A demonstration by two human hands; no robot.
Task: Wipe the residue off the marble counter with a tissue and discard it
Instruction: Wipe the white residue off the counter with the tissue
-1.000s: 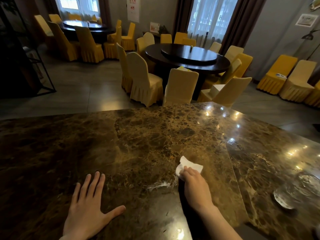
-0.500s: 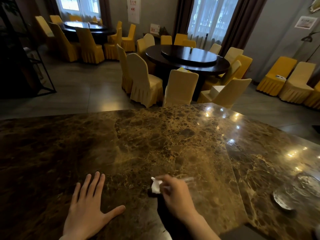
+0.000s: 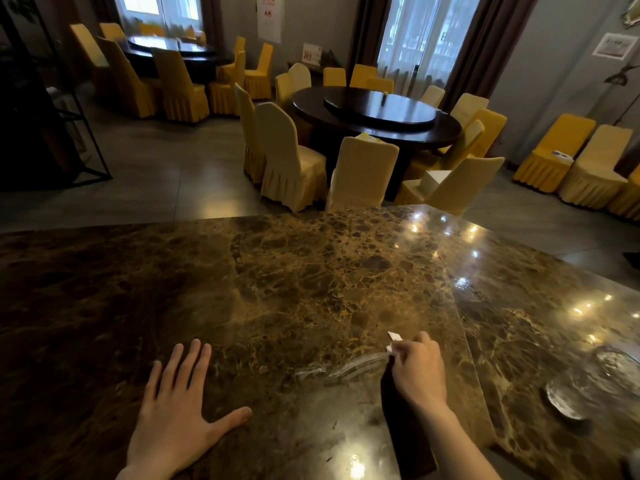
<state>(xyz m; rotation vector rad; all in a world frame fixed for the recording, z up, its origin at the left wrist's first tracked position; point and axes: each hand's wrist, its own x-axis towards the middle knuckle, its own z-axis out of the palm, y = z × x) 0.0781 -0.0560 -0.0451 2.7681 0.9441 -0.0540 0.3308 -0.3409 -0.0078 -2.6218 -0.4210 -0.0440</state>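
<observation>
The brown marble counter (image 3: 277,289) fills the lower half of the head view. My right hand (image 3: 417,370) presses a small crumpled white tissue (image 3: 393,341) against it, fingers closed around the tissue so only a corner shows. A pale wet smear of residue (image 3: 343,368) runs along the counter just left of that hand. My left hand (image 3: 176,410) lies flat on the marble at the lower left, fingers spread, holding nothing.
A clear glass dish (image 3: 595,386) sits on the counter at the right edge. Beyond the counter's far edge stand a dark round table (image 3: 377,116) and several yellow-covered chairs (image 3: 287,161). A black metal rack (image 3: 52,116) stands at the left.
My right hand swept the tissue left across the counter, then back to the right, leaving a streak behind it. The left hand stayed flat in place.
</observation>
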